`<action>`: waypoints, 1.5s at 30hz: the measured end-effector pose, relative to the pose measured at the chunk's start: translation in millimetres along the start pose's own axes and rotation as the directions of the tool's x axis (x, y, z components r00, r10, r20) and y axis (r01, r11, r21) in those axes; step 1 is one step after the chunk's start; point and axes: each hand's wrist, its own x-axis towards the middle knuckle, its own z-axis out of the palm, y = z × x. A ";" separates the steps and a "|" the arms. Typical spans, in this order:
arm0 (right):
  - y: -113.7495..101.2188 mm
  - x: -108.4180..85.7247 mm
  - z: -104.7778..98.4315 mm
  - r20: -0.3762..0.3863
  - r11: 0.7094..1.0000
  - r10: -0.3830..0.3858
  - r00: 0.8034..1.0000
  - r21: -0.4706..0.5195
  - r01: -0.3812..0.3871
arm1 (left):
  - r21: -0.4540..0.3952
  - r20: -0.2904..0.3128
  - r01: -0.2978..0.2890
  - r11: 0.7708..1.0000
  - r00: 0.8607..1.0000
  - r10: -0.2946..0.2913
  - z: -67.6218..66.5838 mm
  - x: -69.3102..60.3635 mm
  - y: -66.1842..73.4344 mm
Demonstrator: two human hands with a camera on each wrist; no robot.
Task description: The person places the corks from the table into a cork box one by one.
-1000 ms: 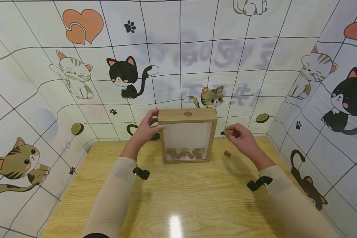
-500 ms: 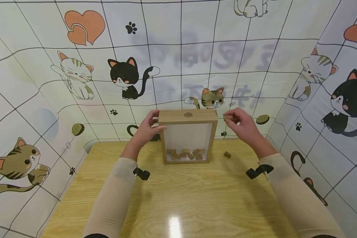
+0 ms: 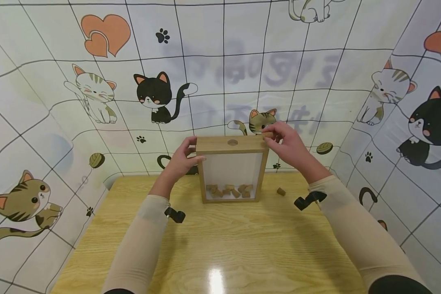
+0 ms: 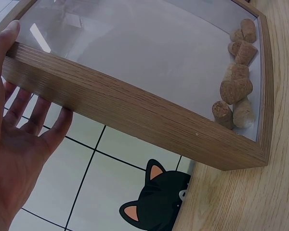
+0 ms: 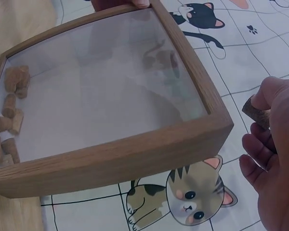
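Note:
A wooden shadow box (image 3: 229,171) with a clear front stands upright, and a round hole (image 3: 232,142) shows in its top. Several corks (image 4: 236,86) lie along the bottom behind the pane. My left hand (image 3: 181,158) grips the box's upper left corner, thumb on the front edge and fingers round the side. Above the box's top right corner, my right hand (image 3: 286,145) pinches a single cork (image 5: 256,111) between thumb and fingers. In the right wrist view that cork is apart from the frame. Another cork (image 3: 281,191) lies on the table, right of the box.
The wooden table (image 3: 220,232) runs up to a cloth backdrop (image 3: 220,73) printed with cats and grid lines, close behind the box. More of that cloth hangs at the left and right sides.
My right hand has risen and moved left with its cork, from beside the box to over its top right corner. The left hand and box look unmoved.

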 end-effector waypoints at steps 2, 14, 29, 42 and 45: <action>-3.7 6.2 2.8 0.011 1.000 -0.010 1.000 -0.008 0.010 | 0.000 -0.001 0.002 1.000 1.000 -0.002 0.0 -0.3 -0.1; -11.2 31.0 24.1 0.102 0.999 -0.028 0.994 0.025 0.025 | 0.000 -0.002 -0.001 1.000 1.000 0.001 0.1 1.8 -2.3; -29.0 50.0 33.7 0.288 0.999 0.027 0.957 0.012 -0.032 | 0.018 -0.005 0.007 1.000 1.000 -0.007 0.5 1.6 -1.1; -30.3 52.6 39.9 0.310 1.000 0.022 0.951 -0.014 -0.019 | 0.001 0.000 0.005 1.000 1.000 -0.005 -0.4 2.3 -1.8; -30.1 53.2 41.1 0.314 0.999 0.013 0.949 -0.038 -0.001 | 0.006 -0.004 0.007 1.000 1.000 -0.007 -0.8 2.2 -2.2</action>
